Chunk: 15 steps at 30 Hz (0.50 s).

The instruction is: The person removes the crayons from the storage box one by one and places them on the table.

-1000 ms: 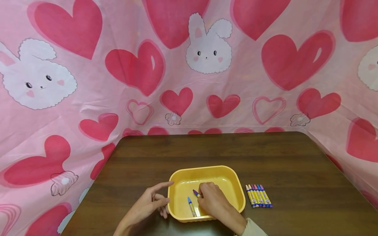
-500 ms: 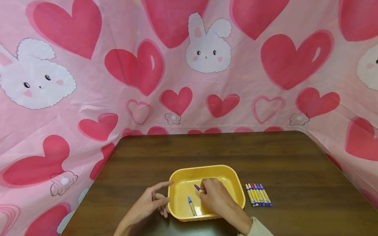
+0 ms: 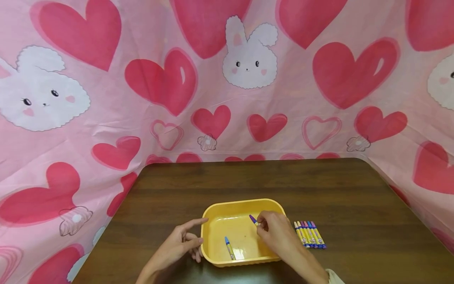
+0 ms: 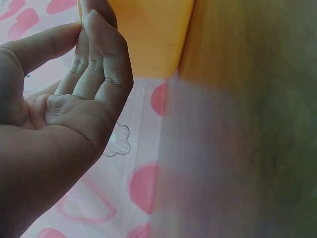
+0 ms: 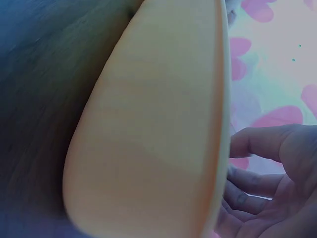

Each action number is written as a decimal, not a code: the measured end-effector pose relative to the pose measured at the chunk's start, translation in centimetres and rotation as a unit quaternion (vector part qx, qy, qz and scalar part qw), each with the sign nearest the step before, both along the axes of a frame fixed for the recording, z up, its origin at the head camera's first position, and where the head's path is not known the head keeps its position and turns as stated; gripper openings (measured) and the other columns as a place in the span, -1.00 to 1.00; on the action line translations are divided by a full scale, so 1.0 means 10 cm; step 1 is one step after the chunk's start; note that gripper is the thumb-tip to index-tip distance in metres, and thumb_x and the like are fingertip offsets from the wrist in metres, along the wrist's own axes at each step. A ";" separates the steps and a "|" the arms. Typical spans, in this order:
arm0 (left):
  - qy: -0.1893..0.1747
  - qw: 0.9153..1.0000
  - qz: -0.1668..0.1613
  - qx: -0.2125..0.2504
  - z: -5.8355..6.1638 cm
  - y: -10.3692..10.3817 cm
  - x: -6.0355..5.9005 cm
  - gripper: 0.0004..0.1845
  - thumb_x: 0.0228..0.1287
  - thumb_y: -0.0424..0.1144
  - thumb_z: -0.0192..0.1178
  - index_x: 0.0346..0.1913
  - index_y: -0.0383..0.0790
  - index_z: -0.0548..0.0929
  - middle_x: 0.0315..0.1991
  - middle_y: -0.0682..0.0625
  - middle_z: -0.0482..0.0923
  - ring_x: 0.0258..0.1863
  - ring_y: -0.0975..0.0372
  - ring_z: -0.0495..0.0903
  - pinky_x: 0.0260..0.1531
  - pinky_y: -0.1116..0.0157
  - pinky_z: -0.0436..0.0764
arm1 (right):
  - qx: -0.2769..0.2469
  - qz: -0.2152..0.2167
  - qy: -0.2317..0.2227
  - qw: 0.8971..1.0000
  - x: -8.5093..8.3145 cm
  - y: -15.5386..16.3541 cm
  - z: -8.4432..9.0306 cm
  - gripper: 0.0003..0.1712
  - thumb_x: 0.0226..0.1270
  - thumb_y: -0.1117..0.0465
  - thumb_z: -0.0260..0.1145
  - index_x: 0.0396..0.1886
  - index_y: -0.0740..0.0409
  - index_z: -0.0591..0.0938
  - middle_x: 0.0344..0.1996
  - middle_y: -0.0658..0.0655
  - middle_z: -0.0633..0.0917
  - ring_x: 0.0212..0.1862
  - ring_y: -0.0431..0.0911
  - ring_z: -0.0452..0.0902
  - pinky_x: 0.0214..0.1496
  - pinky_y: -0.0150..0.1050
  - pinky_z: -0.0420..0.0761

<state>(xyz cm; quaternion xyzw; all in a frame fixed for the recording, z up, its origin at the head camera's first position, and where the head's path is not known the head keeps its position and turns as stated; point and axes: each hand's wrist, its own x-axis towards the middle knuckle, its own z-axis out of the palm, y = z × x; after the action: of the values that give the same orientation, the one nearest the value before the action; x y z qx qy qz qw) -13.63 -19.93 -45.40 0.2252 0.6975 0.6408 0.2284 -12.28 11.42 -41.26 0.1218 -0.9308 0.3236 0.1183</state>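
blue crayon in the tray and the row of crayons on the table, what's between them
In the head view, the right hand holding a purple crayon, and the yellow tray's right wall.

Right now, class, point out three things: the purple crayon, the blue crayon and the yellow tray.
purple crayon (image 3: 253, 219), head view, on its purple tip above the right hand's fingers.
blue crayon (image 3: 229, 247), head view, on the middle of its barrel.
yellow tray (image 3: 241, 203), head view, on its far rim.

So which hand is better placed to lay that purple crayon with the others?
Probably the right hand: it already pinches the purple crayon, close to the crayon row. The left hand rests against the yellow tray.
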 end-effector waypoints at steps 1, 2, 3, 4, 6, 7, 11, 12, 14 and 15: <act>0.001 1.000 0.001 -0.001 0.00 0.00 0.00 -0.40 0.50 -0.40 0.04 0.49 -0.44 0.14 -0.43 -0.43 0.63 -0.51 0.20 0.68 -0.39 0.06 0.75 | -0.007 -0.003 -0.001 1.000 0.01 0.03 0.01 -0.85 -0.01 0.42 0.40 -0.50 0.09 0.66 -0.61 -0.16 0.56 -0.51 -0.31 0.42 -0.43 -0.39 0.53; 0.001 1.000 0.002 -0.002 0.00 0.00 0.00 -0.40 0.50 -0.40 0.05 0.49 -0.44 0.14 -0.43 -0.42 0.63 -0.51 0.20 0.68 -0.40 0.06 0.75 | -0.017 -0.003 -0.003 1.000 0.02 0.07 0.02 -0.85 -0.01 0.43 0.40 -0.50 0.09 0.66 -0.62 -0.17 0.56 -0.51 -0.32 0.42 -0.44 -0.40 0.54; 0.001 1.000 0.002 -0.003 0.00 0.00 0.00 -0.40 0.50 -0.40 0.05 0.49 -0.44 0.14 -0.43 -0.42 0.63 -0.51 0.20 0.68 -0.39 0.06 0.75 | -0.027 -0.002 -0.004 1.000 0.04 0.10 0.03 -0.85 0.00 0.43 0.39 -0.51 0.10 0.66 -0.62 -0.17 0.56 -0.52 -0.33 0.42 -0.44 -0.41 0.54; 0.001 1.000 0.003 -0.006 0.00 -0.01 0.00 -0.40 0.50 -0.40 0.05 0.49 -0.44 0.14 -0.43 -0.41 0.64 -0.51 0.20 0.68 -0.39 0.06 0.75 | -0.038 0.002 -0.007 0.999 0.05 0.14 0.03 -0.84 0.00 0.44 0.38 -0.51 0.10 0.66 -0.62 -0.17 0.56 -0.52 -0.34 0.42 -0.45 -0.42 0.54; -0.001 1.000 0.003 -0.008 0.00 0.00 0.00 -0.41 0.50 -0.39 0.05 0.49 -0.44 0.15 -0.43 -0.40 0.64 -0.51 0.20 0.68 -0.39 0.07 0.75 | -0.056 0.006 -0.010 0.998 0.09 0.22 0.05 -0.83 0.01 0.45 0.38 -0.52 0.08 0.65 -0.62 -0.18 0.56 -0.52 -0.35 0.41 -0.45 -0.44 0.54; -0.003 1.000 0.004 -0.009 0.01 0.00 0.00 -0.41 0.50 -0.39 0.05 0.49 -0.44 0.15 -0.43 -0.40 0.64 -0.51 0.20 0.68 -0.39 0.06 0.75 | -0.063 0.008 -0.012 0.998 0.10 0.25 0.07 -0.82 0.02 0.45 0.38 -0.52 0.08 0.65 -0.62 -0.18 0.56 -0.52 -0.36 0.42 -0.45 -0.44 0.55; -0.008 1.000 0.004 -0.012 0.02 -0.01 0.01 -0.41 0.51 -0.38 0.05 0.50 -0.42 0.15 -0.41 -0.42 0.64 -0.50 0.19 0.68 -0.37 0.06 0.75 | -0.075 -0.010 -0.007 0.997 0.16 0.42 0.13 -0.82 0.05 0.45 0.38 -0.50 0.06 0.67 -0.60 -0.17 0.59 -0.49 -0.36 0.45 -0.42 -0.42 0.57; -0.007 1.000 0.004 -0.013 0.03 -0.01 0.01 -0.41 0.51 -0.38 0.05 0.50 -0.42 0.15 -0.41 -0.42 0.64 -0.50 0.19 0.68 -0.37 0.06 0.75 | -0.078 -0.015 -0.005 0.997 0.17 0.46 0.14 -0.82 0.05 0.45 0.38 -0.49 0.07 0.69 -0.59 -0.17 0.60 -0.49 -0.35 0.46 -0.41 -0.41 0.58; -0.007 1.000 0.004 -0.016 0.03 -0.01 0.02 -0.41 0.52 -0.36 0.05 0.50 -0.40 0.15 -0.41 -0.41 0.64 -0.49 0.18 0.68 -0.37 0.07 0.75 | -0.082 -0.029 -0.010 0.996 0.20 0.56 0.17 -0.84 0.07 0.44 0.39 -0.45 0.08 0.70 -0.57 -0.16 0.62 -0.46 -0.34 0.49 -0.40 -0.40 0.59; -0.006 1.000 0.004 -0.017 0.04 -0.01 0.02 -0.41 0.52 -0.36 0.05 0.50 -0.39 0.15 -0.41 -0.41 0.65 -0.49 0.18 0.68 -0.37 0.06 0.75 | -0.084 -0.036 -0.016 0.996 0.21 0.61 0.18 -0.84 0.09 0.43 0.39 -0.44 0.08 0.71 -0.55 -0.15 0.63 -0.45 -0.33 0.49 -0.40 -0.39 0.60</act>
<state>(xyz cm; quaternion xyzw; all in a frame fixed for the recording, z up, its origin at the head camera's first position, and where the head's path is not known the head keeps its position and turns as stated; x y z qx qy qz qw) -13.42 -20.01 -45.03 0.2146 0.7083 0.6307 0.2334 -10.13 17.49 -39.51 0.0727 -0.9059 0.3981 0.1249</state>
